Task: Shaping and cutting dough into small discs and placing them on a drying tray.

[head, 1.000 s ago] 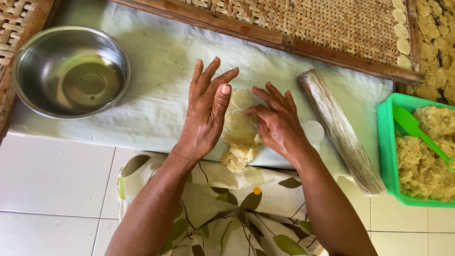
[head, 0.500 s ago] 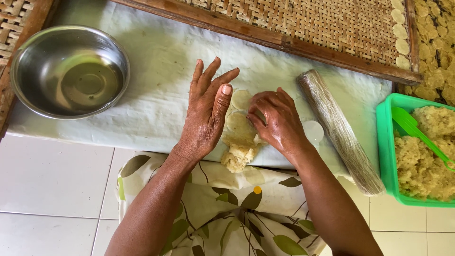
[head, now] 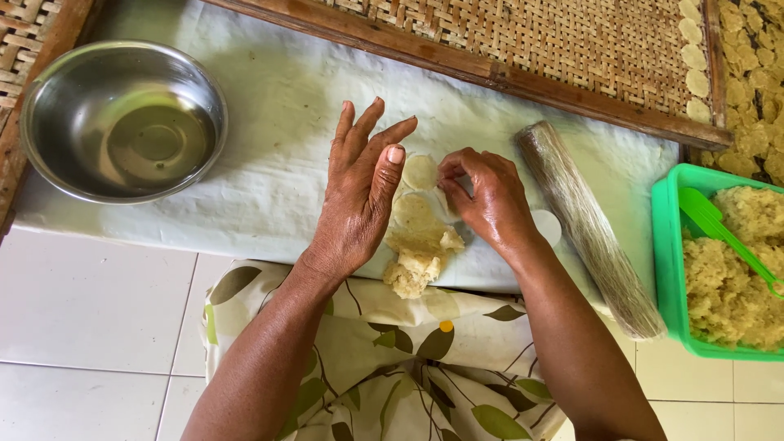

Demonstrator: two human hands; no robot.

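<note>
My left hand (head: 359, 192) lies flat, fingers spread, on a white cloth (head: 269, 163), beside a lump of pale yellow dough (head: 420, 253). My right hand (head: 486, 200) has its fingers curled, pinching at the edge of a thin flattened disc of dough (head: 420, 171) just past the lump. A second flat disc (head: 412, 211) lies between the lump and the first. Another white disc (head: 549, 227) shows partly under my right wrist.
A steel bowl (head: 122, 122) holding a little water stands at the left. A rolling stick wrapped in clear film (head: 588, 224) lies right of my hands. A green tub (head: 674, 269) of dough with a green spatula (head: 727, 237) is at the far right. A woven tray (head: 555, 41) holds small discs (head: 694, 57).
My right hand has curled its fingers and shifted slightly toward the flat disc. The left hand stays flat in the same place.
</note>
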